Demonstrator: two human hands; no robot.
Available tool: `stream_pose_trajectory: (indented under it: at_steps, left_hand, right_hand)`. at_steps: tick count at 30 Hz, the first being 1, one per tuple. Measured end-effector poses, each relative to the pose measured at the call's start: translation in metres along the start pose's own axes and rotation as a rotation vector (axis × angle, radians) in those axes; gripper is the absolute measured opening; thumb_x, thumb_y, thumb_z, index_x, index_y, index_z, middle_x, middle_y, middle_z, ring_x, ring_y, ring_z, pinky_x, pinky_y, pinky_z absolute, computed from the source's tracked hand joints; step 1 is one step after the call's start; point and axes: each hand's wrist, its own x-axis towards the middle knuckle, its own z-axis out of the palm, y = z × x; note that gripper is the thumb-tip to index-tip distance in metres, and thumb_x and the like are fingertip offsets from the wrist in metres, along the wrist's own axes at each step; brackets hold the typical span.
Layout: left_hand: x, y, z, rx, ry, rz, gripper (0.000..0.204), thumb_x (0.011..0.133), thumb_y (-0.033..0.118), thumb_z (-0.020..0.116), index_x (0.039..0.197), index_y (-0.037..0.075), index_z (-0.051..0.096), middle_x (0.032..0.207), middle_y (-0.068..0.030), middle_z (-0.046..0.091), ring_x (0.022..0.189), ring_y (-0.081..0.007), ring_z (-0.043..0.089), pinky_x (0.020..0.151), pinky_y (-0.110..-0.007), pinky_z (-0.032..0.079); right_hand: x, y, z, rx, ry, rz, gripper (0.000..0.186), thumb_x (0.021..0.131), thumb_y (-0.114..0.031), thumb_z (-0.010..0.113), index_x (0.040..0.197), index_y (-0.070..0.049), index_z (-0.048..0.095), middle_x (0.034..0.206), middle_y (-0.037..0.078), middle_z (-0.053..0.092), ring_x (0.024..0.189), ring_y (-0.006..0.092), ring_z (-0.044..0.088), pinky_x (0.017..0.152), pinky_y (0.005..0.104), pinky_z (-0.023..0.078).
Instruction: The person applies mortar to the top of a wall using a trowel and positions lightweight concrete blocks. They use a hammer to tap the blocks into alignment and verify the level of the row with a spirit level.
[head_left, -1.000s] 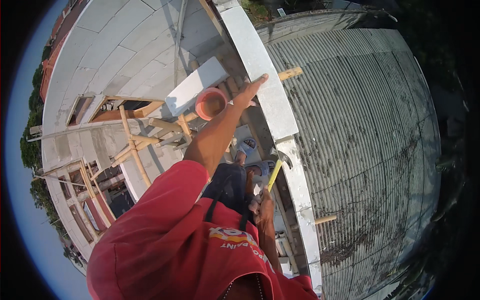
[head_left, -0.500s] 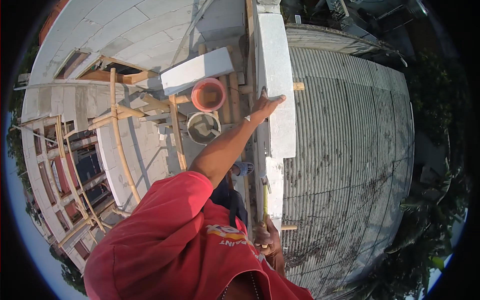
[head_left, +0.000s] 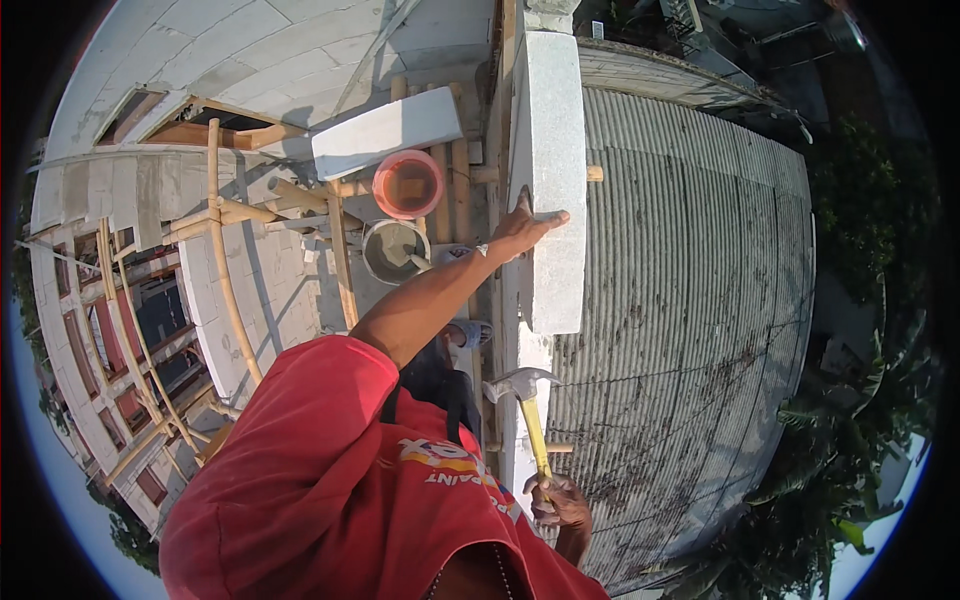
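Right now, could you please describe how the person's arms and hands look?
The left arm has a loose red short sleeve and a small, pale, unclear item at its wrist. The left hand and right hand wear no gloves.

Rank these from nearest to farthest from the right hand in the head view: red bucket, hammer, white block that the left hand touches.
1. Hammer, in the right hand.
2. White block, ahead, under the left hand.
3. Red bucket, ahead, leftward.

Sunlit grey block wall (head_left: 270, 65), wood-framed window opening (head_left: 192, 133), corrugated roof (head_left: 690, 300), green trees (head_left: 865, 205)
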Motion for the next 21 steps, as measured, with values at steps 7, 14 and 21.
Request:
stream_pose_trajectory:
  at_steps: [7, 14, 21]
  left_hand:
    - [-0.016, 0.012, -0.004, 0.000, -0.004, -0.036, 0.129, 0.075, 0.076, 0.065, 0.160, 0.000, 0.004, 0.130, -0.0389, 0.056, 0.120, -0.0435, 0.061, 0.086, -0.046, 0.057]
    - [-0.025, 0.026, -0.006, -0.073, 0.035, 0.007, 0.131, 0.074, 0.074, 0.069, 0.158, -0.004, 0.006, 0.126, -0.0352, 0.061, 0.116, -0.0436, 0.063, 0.096, -0.045, 0.052]
    - [-0.013, -0.004, -0.002, -0.209, 0.111, 0.082, 0.123, 0.074, 0.066, 0.075, 0.162, 0.011, 0.008, 0.127, -0.0293, 0.063, 0.113, -0.0424, 0.065, 0.091, -0.047, 0.054]
  right_hand:
    - [0.045, -0.213, 0.083, -0.700, 0.724, -1.053, 0.043, 0.107, -0.044, 0.046, 0.094, -0.004, 0.055, 0.060, -0.004, 0.042, 0.047, 0.0039, 0.038, 0.041, 0.0234, 0.032]
    - [0.215, -0.358, 0.112, -1.164, 1.048, -1.745, 0.032, 0.108, -0.031, 0.047, 0.094, -0.002, 0.045, 0.058, 0.008, 0.041, 0.049, 0.0152, 0.042, 0.046, 0.0330, 0.040]
    - [0.273, -0.362, 0.097, -1.448, 0.911, -0.885, 0.050, 0.106, -0.047, 0.042, 0.097, 0.002, 0.051, 0.078, 0.034, 0.064, 0.076, 0.0533, 0.065, 0.062, 0.0554, 0.049]
